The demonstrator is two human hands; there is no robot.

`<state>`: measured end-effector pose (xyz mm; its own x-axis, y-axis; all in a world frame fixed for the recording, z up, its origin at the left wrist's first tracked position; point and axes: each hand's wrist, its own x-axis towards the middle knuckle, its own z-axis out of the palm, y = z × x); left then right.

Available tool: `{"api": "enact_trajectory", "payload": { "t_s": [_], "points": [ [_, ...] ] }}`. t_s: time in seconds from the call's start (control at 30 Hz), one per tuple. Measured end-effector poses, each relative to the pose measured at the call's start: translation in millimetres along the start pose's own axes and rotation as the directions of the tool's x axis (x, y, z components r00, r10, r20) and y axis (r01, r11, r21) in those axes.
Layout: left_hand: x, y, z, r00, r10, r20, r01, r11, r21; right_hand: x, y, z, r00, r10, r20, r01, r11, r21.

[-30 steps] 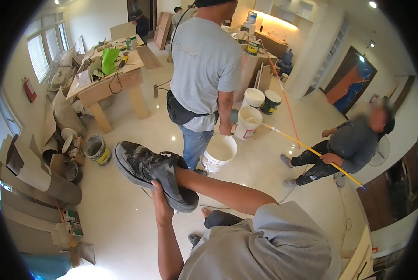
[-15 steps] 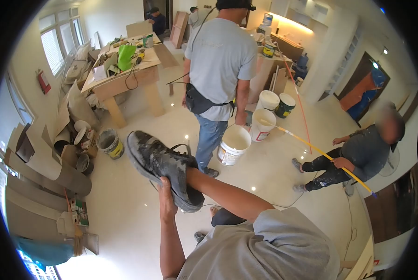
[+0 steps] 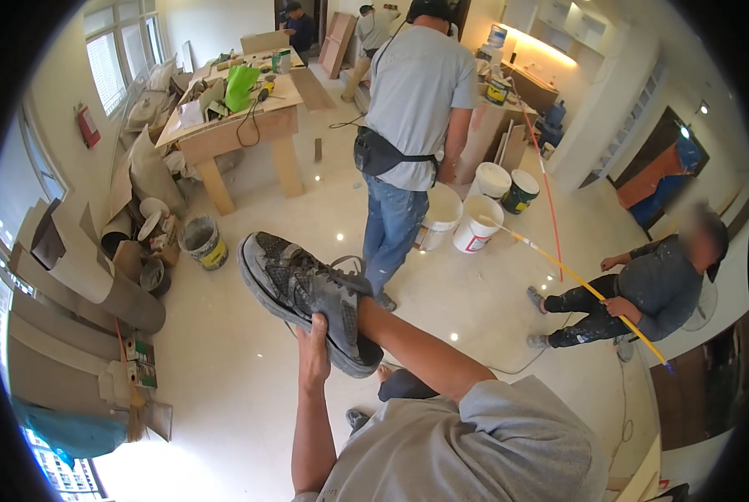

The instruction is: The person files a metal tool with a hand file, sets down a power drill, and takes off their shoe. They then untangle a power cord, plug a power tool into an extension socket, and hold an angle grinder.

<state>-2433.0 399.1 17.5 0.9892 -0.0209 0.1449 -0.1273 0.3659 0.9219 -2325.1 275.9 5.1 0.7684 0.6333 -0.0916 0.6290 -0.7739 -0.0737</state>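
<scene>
A dark, dusty lace-up shoe (image 3: pixel 295 276) is held up in front of me, toe pointing up and left. My left hand (image 3: pixel 313 339) is closed around its side and sole from below, with the thumb on top. My right wrist (image 3: pixel 369 316) goes into the shoe's opening, so the fingers of that hand are hidden inside. Loose laces (image 3: pixel 347 269) stick up by the opening. Below, a bare foot (image 3: pixel 383 373) and another dark shoe (image 3: pixel 357 419) show near the floor.
A person (image 3: pixel 420 100) stands ahead beside several paint buckets (image 3: pixel 479 224). At right, another person (image 3: pixel 667 280) holds a yellow pole (image 3: pixel 571 276). A cluttered wooden worktable (image 3: pixel 240 138) stands back left, near a dirty bucket (image 3: pixel 203 243). A cable (image 3: pixel 521 368) lies on the floor.
The view has swung slightly, and the shoe has tilted, showing more of its upper. The person ahead has leaned toward the buckets. The left hand's grip on the shoe stays the same.
</scene>
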Motion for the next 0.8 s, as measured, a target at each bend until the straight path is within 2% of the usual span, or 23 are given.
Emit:
{"api": "enact_trajectory", "payload": {
  "t_s": [0.03, 0.13, 0.2, 0.23, 0.33, 0.53, 0.73, 0.8],
  "points": [
    [1, -4, -4, 1.000, 0.008, 0.014, -0.008, 1.000, 0.017, 2, 0, 0, 1.000, 0.006, 0.023, -0.006, 1.000, -0.011],
    [1, -14, -9, 0.999, -0.048, -0.010, 0.048, 0.998, -0.030, -16, -9, -19, 0.986, -0.052, -0.158, 0.050, 0.999, -0.018],
    [-3, 2, -3, 0.999, -0.035, 0.007, 0.035, 0.999, 0.018, -17, -12, -20, 0.983, -0.040, -0.177, 0.041, 0.999, 0.001],
    [-5, 8, 0, 1.000, -0.027, 0.013, 0.026, 0.999, 0.042, -18, -13, -20, 0.984, -0.031, -0.175, 0.033, 0.999, 0.007],
    [-7, -1, 4, 0.998, -0.055, -0.008, 0.055, 0.996, -0.073, -18, -15, -21, 0.987, -0.010, -0.161, 0.016, 0.999, 0.033],
    [-9, 6, 14, 0.996, -0.076, -0.056, 0.066, 0.986, -0.153, -16, -19, -22, 0.991, 0.018, -0.131, -0.009, 0.997, 0.072],
    [-7, -11, -2, 0.990, -0.101, 0.101, 0.117, 0.978, -0.173, -22, -22, -28, 0.993, 0.042, -0.106, -0.030, 0.993, 0.111],
    [-9, -2, 10, 0.997, -0.075, 0.019, 0.077, 0.976, -0.201, -24, -22, -32, 0.995, 0.049, -0.087, -0.037, 0.990, 0.136]
  ]
}}
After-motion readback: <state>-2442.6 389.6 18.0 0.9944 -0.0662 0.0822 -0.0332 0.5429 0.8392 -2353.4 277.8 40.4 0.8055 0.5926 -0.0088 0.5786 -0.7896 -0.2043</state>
